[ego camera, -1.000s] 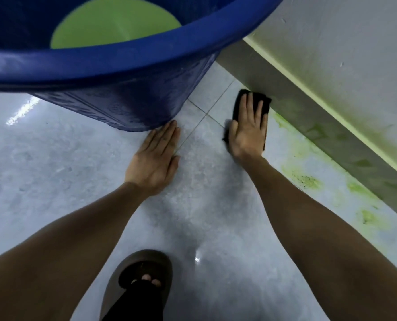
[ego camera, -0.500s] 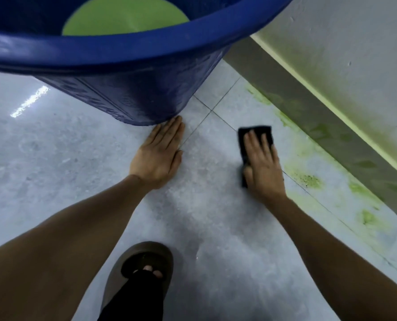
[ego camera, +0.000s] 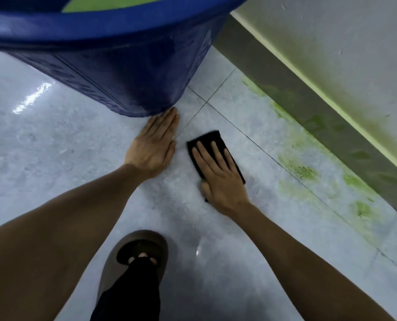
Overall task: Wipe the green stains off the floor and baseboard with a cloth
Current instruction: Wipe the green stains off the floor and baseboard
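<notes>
A black cloth [ego camera: 210,141] lies flat on the grey tiled floor [ego camera: 53,147], pressed down under my right hand [ego camera: 220,174], whose fingers are spread over it. Green stains [ego camera: 301,170] smear the floor to the right of the cloth and run along the grey baseboard [ego camera: 331,126], which also carries green patches. The cloth sits apart from the stains, left of them. My left hand [ego camera: 153,145] rests flat on the floor with fingers together, its fingertips touching the foot of the blue tub.
A large blue plastic tub [ego camera: 128,72] with a green bottom fills the upper left and stands close to the baseboard. My foot in a brown sandal [ego camera: 135,256] is planted at the bottom centre. The wall [ego camera: 343,42] above the baseboard has a greenish tint.
My right hand has slid the cloth from the baseboard corner back toward me and to the left, ending beside my left hand. The left hand has stayed put.
</notes>
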